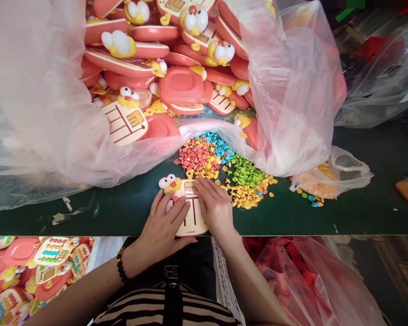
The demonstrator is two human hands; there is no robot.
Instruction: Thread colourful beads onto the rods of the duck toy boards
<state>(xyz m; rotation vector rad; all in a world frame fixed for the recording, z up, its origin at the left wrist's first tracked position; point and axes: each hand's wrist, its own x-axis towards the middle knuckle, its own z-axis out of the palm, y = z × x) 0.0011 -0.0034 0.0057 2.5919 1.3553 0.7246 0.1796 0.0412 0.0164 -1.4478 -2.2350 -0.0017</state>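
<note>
A cream toy board [192, 220] with slots and a yellow bird head [170, 183] lies on the dark green table [360, 213] in front of me. My left hand [163, 226] rests on its left side, fingers spread flat over it. My right hand [215, 206] lies on its right side, fingertips pressing near the small orange panel at the top. Just beyond sits a heap of small coloured pieces [224, 170], red, blue, green and yellow.
A big clear plastic bag [292, 90] spills several red and cream bird boards [125, 120] across the back. A smaller bag of pieces [326, 181] lies to the right. Finished boards fill a bin [37, 271] at lower left. More bags sit at lower right.
</note>
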